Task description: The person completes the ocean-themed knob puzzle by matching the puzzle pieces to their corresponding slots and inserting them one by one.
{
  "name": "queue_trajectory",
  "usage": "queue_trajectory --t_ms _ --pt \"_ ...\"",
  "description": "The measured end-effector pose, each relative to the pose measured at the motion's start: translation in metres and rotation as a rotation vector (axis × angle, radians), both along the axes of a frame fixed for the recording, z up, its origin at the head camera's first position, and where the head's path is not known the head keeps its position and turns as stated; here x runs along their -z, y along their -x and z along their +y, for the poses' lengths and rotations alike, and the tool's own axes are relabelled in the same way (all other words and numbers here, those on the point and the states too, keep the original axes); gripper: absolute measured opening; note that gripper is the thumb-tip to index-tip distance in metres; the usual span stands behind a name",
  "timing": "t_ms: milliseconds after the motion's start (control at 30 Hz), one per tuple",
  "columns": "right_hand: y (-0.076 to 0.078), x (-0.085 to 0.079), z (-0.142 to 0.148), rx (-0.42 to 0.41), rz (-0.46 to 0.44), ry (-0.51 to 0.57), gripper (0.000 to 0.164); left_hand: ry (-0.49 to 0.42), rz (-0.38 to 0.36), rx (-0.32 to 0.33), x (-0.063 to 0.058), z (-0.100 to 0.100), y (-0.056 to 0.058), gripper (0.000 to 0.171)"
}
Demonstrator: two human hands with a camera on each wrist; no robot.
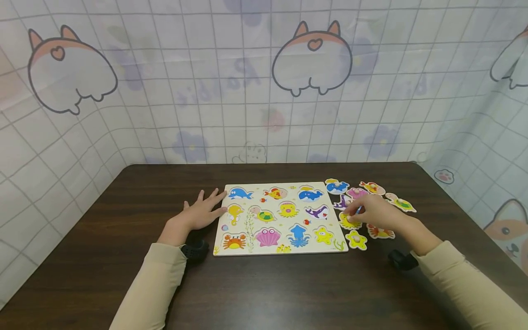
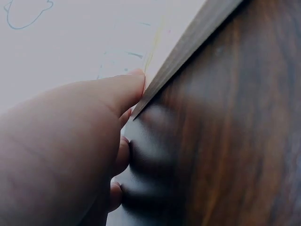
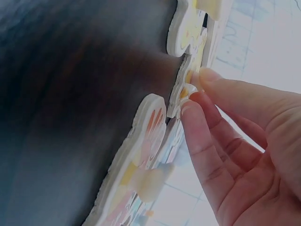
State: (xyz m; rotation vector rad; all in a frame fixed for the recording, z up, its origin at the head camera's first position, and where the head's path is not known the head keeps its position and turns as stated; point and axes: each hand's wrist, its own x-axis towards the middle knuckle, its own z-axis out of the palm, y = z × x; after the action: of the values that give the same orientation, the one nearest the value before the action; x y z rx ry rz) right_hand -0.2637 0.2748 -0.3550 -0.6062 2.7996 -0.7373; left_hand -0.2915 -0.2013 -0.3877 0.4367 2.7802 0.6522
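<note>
A pale puzzle board [image 1: 268, 251] with coloured sea-animal pictures lies flat on the table. My left hand [image 1: 197, 214] is spread at its upper left edge, thumb and fingertips touching the rim; in the left wrist view the thumb [image 2: 129, 89] lies against the board's side. To the right of the board, my right hand [image 1: 373, 211] pinches the small knob [image 3: 189, 89] of a yellow puzzle piece [image 1: 349, 224] between thumb and fingertips. That piece lies among the other loose pieces, partly covered by the fingers.
Loose knobbed pieces surround the right hand: a blue whale [image 1: 337, 187], a fish [image 1: 372, 188], a turtle [image 1: 402, 204], a crab [image 1: 380, 232], a yellow starfish [image 1: 356, 240] and a purple one [image 1: 341, 203]. The dark table [image 1: 264, 293] meets a patterned cloth [image 1: 231, 114] behind.
</note>
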Motion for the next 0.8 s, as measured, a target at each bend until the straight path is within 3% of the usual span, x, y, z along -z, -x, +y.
queue_trajectory --t_ms 800 --pt "0.0009 0.0047 0.0027 -0.002 -0.013 0.021 0.016 0.018 0.002 -0.01 0.0021 -0.0011 0.0024 0.07"
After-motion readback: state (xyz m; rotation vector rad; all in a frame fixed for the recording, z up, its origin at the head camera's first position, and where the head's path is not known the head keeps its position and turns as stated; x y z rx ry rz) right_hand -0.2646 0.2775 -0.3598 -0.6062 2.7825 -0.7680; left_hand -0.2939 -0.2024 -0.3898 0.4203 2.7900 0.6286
